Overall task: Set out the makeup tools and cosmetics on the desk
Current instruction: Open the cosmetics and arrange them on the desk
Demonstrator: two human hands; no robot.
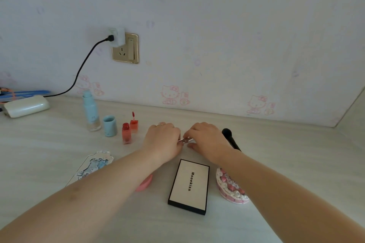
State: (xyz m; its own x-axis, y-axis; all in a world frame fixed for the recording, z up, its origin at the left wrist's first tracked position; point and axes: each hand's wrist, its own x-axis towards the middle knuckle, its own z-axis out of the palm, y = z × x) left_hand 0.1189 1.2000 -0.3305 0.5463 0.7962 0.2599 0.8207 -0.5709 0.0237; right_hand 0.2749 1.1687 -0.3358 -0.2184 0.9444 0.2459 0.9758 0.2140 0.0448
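Nearest lies a cream palette (189, 186) on the tabletop (286, 163), a pink cake-shaped case (230, 188) just right of it. Beyond, both hands, left hand (163, 138) and right hand (207, 136), pinch a small clear tube (185, 140) between curled fingers. A black brush (230, 138) lies partly behind the right wrist; red bottles (129, 130) stand left.

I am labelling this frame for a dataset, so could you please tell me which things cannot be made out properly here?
Head view:
- Small pinkish item between the hands: mostly covered by left hand and right hand; identity unclear.
- Pink rounded object: mostly under the left forearm.
- Black makeup brush: handle hidden behind the right wrist.
- Pale blue bottle: label too small to read.
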